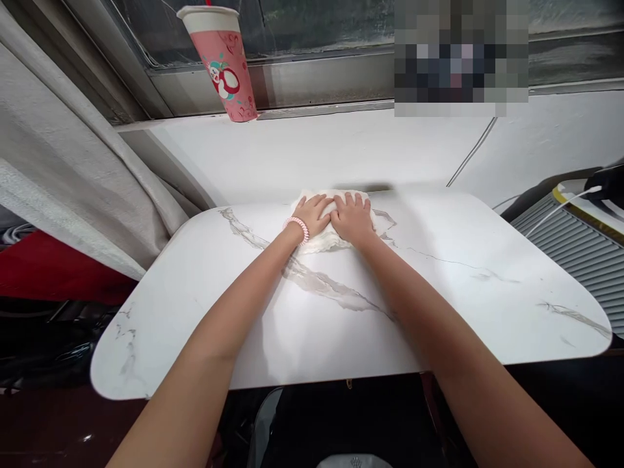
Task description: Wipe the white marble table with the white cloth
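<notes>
A folded white cloth (pixel 327 243) lies at the far edge of a white marble-patterned table (pixel 180 286). My left hand (pixel 313 214) presses flat on its left part, fingers spread, with a pink coiled band around the wrist. On the cloth's right part rests my right hand (pixel 351 218), also flat with its fingers apart. The two hands are side by side, their thumbs close together. Some of the cloth is hidden beneath them.
A pink paper cup (pixel 227 75) with a straw stands on the window ledge at the upper left. Grey curtains (pixel 82 130) hang at the left. To the right is a ribbed grey object (pixel 575 240) with a white cable (pixel 560 207). A white wall (pixel 312 149) borders the table's back.
</notes>
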`<state>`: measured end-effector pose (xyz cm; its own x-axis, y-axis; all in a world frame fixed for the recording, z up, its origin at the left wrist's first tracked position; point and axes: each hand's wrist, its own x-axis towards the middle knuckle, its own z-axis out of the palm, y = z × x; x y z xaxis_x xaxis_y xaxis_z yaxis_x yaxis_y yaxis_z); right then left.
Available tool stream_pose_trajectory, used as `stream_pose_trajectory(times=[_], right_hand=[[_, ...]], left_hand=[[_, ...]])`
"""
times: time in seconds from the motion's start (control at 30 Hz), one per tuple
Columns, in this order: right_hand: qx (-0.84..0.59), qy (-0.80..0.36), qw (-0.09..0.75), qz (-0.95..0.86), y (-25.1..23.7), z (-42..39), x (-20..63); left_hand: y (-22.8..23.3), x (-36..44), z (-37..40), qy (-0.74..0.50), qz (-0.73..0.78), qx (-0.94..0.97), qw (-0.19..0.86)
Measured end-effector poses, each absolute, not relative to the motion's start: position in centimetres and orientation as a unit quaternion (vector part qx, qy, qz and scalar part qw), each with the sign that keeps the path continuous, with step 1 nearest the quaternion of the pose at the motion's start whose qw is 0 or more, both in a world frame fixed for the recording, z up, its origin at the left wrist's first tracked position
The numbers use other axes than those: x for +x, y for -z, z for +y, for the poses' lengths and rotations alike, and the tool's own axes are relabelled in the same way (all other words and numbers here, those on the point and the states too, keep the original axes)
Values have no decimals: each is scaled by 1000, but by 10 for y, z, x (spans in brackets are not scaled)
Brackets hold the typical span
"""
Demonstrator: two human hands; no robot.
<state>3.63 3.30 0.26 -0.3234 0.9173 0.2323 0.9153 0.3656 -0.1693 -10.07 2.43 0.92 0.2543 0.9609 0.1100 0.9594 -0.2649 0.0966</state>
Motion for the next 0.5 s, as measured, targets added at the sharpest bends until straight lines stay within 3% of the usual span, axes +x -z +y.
stream_pose_trajectory(times=[0.23,0.5], right_hand=[[-499,6,102,-860,-3,27,32],[-484,22,133,-864,2,-54,21]], left_hand=[[-8,-108,4,-51,647,761,-1],[-8,-126,-76,-26,630,776,-12]])
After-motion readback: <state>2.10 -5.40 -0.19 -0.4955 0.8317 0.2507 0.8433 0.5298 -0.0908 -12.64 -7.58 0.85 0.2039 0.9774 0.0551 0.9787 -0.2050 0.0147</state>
